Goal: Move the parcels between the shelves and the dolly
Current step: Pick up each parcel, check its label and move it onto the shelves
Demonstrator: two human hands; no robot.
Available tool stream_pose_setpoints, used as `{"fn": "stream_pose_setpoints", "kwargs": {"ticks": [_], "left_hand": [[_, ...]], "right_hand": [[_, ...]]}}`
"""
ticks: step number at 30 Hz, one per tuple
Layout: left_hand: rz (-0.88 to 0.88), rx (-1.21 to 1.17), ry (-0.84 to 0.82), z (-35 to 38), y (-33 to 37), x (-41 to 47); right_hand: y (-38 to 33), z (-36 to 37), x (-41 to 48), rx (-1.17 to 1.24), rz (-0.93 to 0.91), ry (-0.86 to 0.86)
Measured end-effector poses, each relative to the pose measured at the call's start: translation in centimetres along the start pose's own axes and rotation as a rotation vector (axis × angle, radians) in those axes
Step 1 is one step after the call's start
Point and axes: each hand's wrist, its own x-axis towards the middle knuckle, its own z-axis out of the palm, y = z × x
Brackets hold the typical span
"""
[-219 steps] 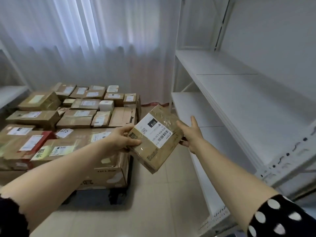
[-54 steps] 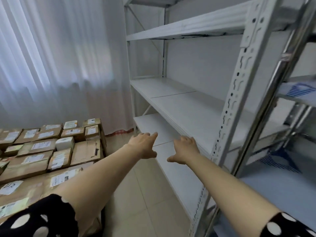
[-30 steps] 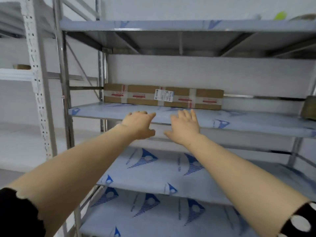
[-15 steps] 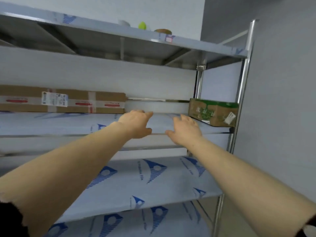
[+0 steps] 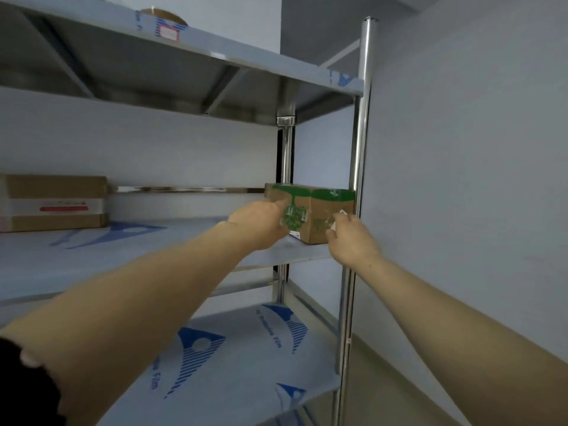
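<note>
Green-print carton [image 5: 319, 212] at right end of shelf [image 5: 184, 238] — likely light, stiff; clamp its side faces. Status: left hand [image 5: 258, 226] flat on it, right hand [image 5: 350, 241] touching — grip unclear.

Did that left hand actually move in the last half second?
Yes. The left hand has moved right along the shelf and now touches the green-printed cardboard box standing by the steel post; before, it was clearly short of that box.

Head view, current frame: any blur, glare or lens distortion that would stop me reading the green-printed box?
Head view: the green-printed box is soft, its print unreadable; the left hand and right hand at it are slightly smeared; glare streaks the chrome post; the wide lens bows the middle shelf.
</note>
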Motion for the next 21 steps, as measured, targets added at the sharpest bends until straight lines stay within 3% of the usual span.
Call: {"fn": "stream_pose_setpoints", "kwargs": {"ticks": [12,17,21], "left_hand": [[-0.124,-0.541,0.098,5.1,2.1,13.4],[-0.172,-0.616,0.098,5.4,3.0,14.8],[-0.318,-0.521,0.145,4.9,3.2,14.5]], "right_hand": [[4.9,1.4,11.9,0.257,0.128,0.176],[4.5,2.1,13.5,0.402,0.112,0.173],[4.0,1.2,14.2,0.61,0.166,0.131]]}}
